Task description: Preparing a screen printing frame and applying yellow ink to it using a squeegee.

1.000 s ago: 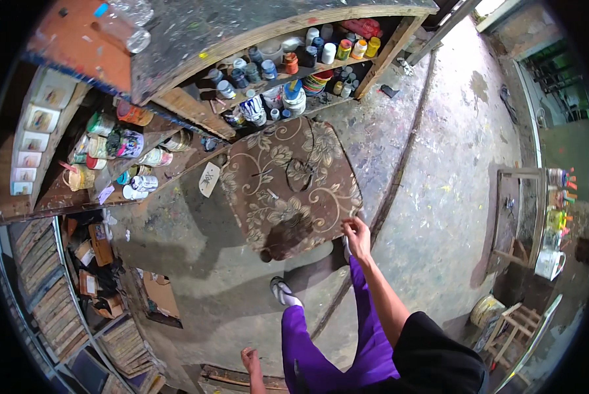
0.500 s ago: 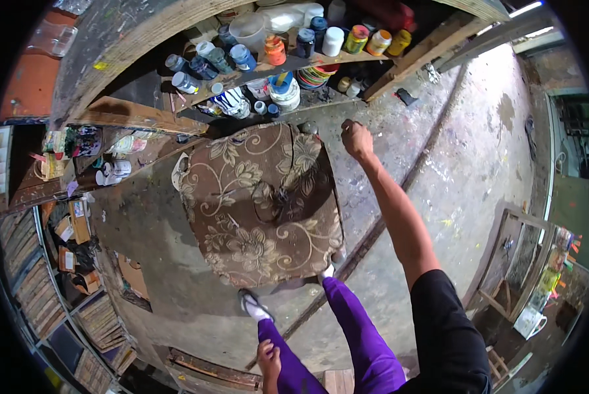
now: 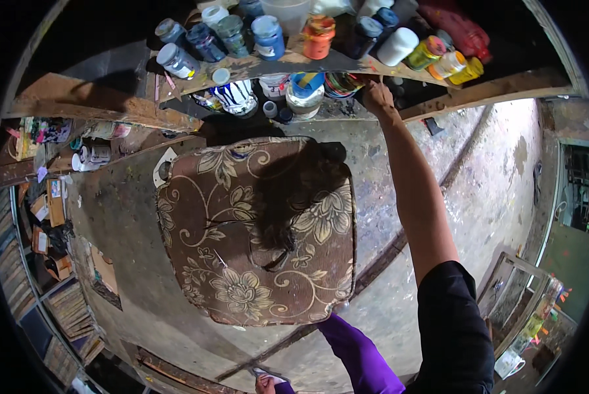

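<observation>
Looking multicoloured and banded, the stack (image 3: 341, 85) sits beside the right hand (image 3: 378, 99).

Counting two bare hands — one right hand (image 3: 378, 100), one left hand (image 3: 265, 383). One brown, floral-patterned, fabric-covered seat (image 3: 232, 240) is showing. One round stack of multicoloured rims (image 3: 340, 85) is showing. Glass jars: at least five blue-grey lidded jars (image 3: 267, 38), others are overlapping, so no exact total. One orange paint-smeared jar (image 3: 318, 39), three yellow-toned lidded jars (image 3: 466, 71) and one white capped plastic bottle (image 3: 397, 47) are standing out. One large red plastic bottle (image 3: 453, 27), three white paint-smeared tubs (image 3: 304, 105) — plus one white handled mug (image 3: 508, 363) — are also showing.
</observation>
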The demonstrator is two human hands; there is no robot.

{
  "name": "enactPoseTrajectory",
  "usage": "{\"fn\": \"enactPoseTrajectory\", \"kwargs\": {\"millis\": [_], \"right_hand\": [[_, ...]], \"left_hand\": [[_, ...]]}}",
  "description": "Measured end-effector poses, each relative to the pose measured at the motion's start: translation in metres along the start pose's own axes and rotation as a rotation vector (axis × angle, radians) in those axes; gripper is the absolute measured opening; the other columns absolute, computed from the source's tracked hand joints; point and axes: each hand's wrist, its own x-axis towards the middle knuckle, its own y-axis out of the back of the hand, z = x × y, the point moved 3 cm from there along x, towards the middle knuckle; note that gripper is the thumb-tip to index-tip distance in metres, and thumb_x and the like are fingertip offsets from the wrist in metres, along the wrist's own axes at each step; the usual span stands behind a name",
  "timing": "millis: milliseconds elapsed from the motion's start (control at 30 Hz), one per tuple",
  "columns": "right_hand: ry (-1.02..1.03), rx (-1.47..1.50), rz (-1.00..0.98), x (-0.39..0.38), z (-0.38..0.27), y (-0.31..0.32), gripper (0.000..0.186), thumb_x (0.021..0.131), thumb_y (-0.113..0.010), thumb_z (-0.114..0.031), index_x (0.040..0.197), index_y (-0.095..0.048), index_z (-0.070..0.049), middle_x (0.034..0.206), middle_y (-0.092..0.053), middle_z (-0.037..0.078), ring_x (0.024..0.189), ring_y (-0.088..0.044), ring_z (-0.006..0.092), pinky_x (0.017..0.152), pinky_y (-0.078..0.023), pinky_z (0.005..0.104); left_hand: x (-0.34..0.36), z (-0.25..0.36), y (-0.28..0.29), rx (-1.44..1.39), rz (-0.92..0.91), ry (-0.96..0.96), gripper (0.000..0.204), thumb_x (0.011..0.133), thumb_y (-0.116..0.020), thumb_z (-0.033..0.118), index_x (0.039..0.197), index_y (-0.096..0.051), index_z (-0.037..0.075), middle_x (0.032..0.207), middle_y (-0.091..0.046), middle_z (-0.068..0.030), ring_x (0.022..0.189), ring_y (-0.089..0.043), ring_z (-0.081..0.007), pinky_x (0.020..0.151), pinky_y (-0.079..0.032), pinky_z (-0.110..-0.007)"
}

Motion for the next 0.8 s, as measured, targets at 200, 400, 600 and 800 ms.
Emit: {"fn": "enactPoseTrajectory", "kwargs": {"millis": [200,400,600,800], "right_hand": [[0.03,-0.061,0.032,0.001,0.014,-0.016,0.028,0.095,-0.043,-0.021,0.101,-0.068,-0.008,0.097,-0.066,0.024,0.092,-0.065,0.0439,0.08,-0.053,0.0513],[0.022,-0.088,0.023,-0.011,0.018,-0.024,0.037,0.099,-0.039,-0.03,0.103,-0.068,-0.008,0.097,-0.067,0.025,0.092,-0.064,0.0446,0.08,-0.051,0.0532],[0.103,0.023,0.244,-0.009,0.006,-0.009,0.03,0.093,-0.048,-0.025,0.103,-0.067,-0.005,0.095,-0.068,0.024,0.089,-0.064,0.0446,0.077,-0.052,0.0529],[0.187,0.029,0.477,-0.014,-0.004,0.017,0.026,0.089,-0.055,-0.023,0.103,-0.067,-0.005,0.096,-0.068,0.022,0.089,-0.064,0.0436,0.076,-0.052,0.0501]], "left_hand": [[-0.032,-0.026,-0.023,0.242,-0.132,0.229,0.034,0.095,-0.059,0.019,0.123,-0.061,0.001,0.121,-0.065,-0.0148,0.113,-0.059,-0.0257,0.099,-0.046,-0.034],[-0.044,-0.076,0.014,0.244,-0.142,0.139,0.03,0.097,-0.056,0.016,0.122,-0.062,0.001,0.122,-0.065,-0.014,0.116,-0.059,-0.0269,0.1,-0.047,-0.035],[-0.045,-0.09,0.001,0.308,-0.209,0.039,0.032,0.097,-0.057,0.019,0.125,-0.062,0.003,0.126,-0.063,-0.0153,0.117,-0.059,-0.0272,0.101,-0.046,-0.036],[-0.038,-0.066,-0.006,0.159,-0.24,0.183,0.037,0.094,-0.062,0.018,0.129,-0.056,0.005,0.12,-0.063,-0.0104,0.107,-0.06,-0.0232,0.092,-0.049,-0.034]]}}
